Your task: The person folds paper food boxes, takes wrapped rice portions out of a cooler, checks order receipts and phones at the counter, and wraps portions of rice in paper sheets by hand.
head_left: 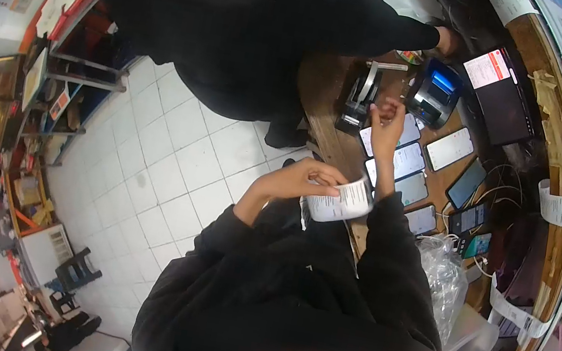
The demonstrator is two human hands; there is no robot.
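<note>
My left hand [306, 180] is closed on a curled strip of white printed labels [340, 202], held over the near edge of the wooden desk. The strip bends round on itself, its print facing up. Farther forward, my right hand [388, 123] has its fingers curled together beside a black tape dispenser [359, 100]. Whatever those fingers pinch, if anything, is too small to make out. Just right of that hand stands a black device with a lit blue screen [437, 89]. Several phones lie below it, among them a white-screened phone [450, 148].
Another person in black clothing [247, 27] stands close at the upper left, one arm stretched over the desk. A dark box with a paper label [501, 101], cables and a clear plastic bag [444, 279] occupy the right side. White floor tiles [161, 132] lie left.
</note>
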